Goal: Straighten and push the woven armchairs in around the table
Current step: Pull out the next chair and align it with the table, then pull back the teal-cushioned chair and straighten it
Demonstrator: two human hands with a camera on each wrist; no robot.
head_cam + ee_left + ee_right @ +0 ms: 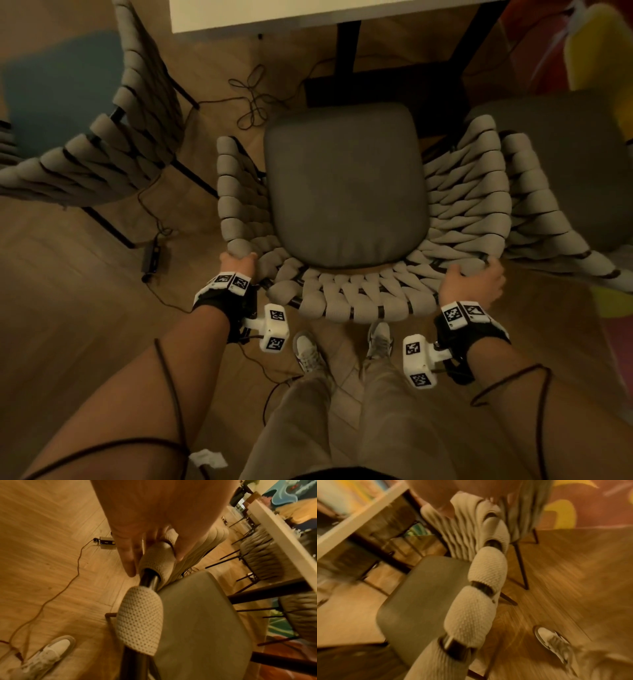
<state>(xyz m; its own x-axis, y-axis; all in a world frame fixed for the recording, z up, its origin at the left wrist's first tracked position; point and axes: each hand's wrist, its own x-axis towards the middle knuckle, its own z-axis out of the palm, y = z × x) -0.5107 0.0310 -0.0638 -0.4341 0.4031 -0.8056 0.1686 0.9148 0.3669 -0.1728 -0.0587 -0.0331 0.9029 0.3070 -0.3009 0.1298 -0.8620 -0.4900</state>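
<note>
A woven armchair [346, 192] with beige padded bands and a grey seat cushion stands right in front of me, facing the white table [308, 13]. My left hand [238, 265] grips the back rim at its left corner; in the left wrist view its fingers [126, 555] and thumb curl round a padded band [157, 558]. My right hand [476, 282] grips the rim at the right corner. The right wrist view is blurred and shows the armchair's rim [486, 574] and seat, with little of the hand.
A second woven armchair [102, 150] stands turned at the left, a third [561, 192] close on the right. Cables [253, 99] and a power adapter [152, 257] lie on the wooden floor. The table's dark legs [349, 48] are ahead. My shoes [308, 349] stand behind the chair.
</note>
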